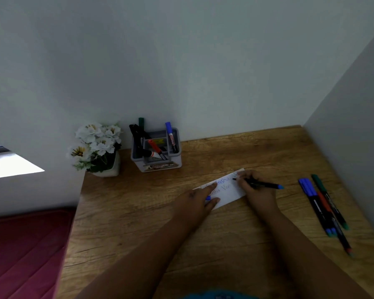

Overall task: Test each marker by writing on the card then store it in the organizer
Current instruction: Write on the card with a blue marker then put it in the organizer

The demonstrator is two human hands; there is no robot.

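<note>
Testing step: a marker is pinched by the right hand fingers; the card is pressed under spread left hand fingers. Next, capping and storing in the organizer beyond is judged necessary.

Right hand grips the black marker, tip on the card; left hand pins it to the desk.

Uncapped marker tip touches white card; gray organizer behind.
</note>
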